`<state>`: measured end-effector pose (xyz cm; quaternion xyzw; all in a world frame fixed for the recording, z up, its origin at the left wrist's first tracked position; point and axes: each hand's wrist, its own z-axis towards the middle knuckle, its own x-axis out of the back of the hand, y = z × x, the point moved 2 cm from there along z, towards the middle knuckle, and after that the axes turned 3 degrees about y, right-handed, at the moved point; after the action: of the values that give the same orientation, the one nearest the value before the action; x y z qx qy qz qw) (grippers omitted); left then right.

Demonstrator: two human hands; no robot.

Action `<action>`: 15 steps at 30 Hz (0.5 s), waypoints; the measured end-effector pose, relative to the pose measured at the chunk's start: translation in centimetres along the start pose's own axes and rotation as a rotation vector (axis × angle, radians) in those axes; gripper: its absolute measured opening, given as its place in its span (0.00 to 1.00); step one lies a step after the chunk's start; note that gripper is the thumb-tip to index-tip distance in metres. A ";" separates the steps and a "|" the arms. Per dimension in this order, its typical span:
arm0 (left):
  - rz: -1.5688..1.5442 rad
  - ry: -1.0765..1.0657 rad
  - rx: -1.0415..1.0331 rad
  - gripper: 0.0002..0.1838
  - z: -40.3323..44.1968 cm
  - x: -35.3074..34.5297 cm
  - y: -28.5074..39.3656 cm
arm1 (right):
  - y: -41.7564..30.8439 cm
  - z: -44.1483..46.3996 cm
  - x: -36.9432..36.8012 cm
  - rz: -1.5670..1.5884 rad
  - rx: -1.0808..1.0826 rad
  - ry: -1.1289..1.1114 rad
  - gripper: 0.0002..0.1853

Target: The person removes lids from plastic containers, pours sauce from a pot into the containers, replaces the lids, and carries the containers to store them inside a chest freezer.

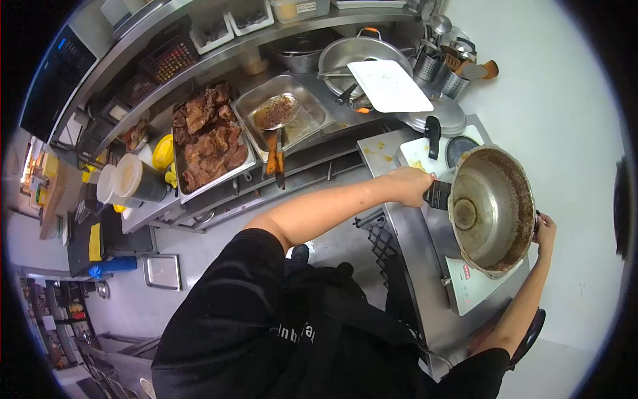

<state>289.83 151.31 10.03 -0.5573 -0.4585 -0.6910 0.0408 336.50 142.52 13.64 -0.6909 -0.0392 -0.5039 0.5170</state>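
A large metal pot [497, 199] is held up at the right, tilted so that its inside faces me. Brown residue coats part of its inner wall. My left hand [411, 187] is closed around the pot's black long handle [437, 195]. On the far side, my right hand [545, 234] grips the small dark side handle, which is mostly hidden by the fingers. Beneath the pot is a white countertop appliance [473, 292] with a red mark, partly covered by it. A round metal lid [446, 118] lies just beyond the pot.
Along the back counter are a tray of cooked meat [212, 149], a steel pan [309, 120] with a strainer [276, 113] and tongs [275, 159]. A white tray [389, 86] rests over a large metal bowl [359, 53]. Utensil holders [454, 85] stand by the wall.
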 end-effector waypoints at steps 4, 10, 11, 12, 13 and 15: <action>0.026 0.008 -0.114 0.15 1.9 -2.6 -0.9 | 3.6 3.8 -0.4 -0.057 0.121 0.048 0.13; 0.108 -0.060 -0.226 0.15 4.8 -4.9 -2.4 | 12.7 12.5 -0.9 0.210 0.099 -0.264 0.14; 0.170 -0.103 -0.315 0.19 7.0 -5.4 -2.2 | 11.9 11.5 -0.6 0.235 0.067 -0.262 0.19; 0.226 -0.154 -0.417 0.23 7.8 -5.5 -2.1 | 10.0 9.1 -0.7 0.221 0.064 -0.229 0.19; 0.326 -0.196 -0.424 0.28 6.5 -2.9 -0.3 | 7.5 7.2 -1.2 0.185 0.088 -0.199 0.18; 0.307 -0.159 -0.820 0.29 6.2 2.2 2.0 | 1.6 2.7 -3.0 0.117 0.173 -0.138 0.18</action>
<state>294.70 155.39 12.73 -0.6405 -0.0600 -0.7566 -0.1171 337.72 145.16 10.46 -0.6778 -0.0778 -0.4186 0.5994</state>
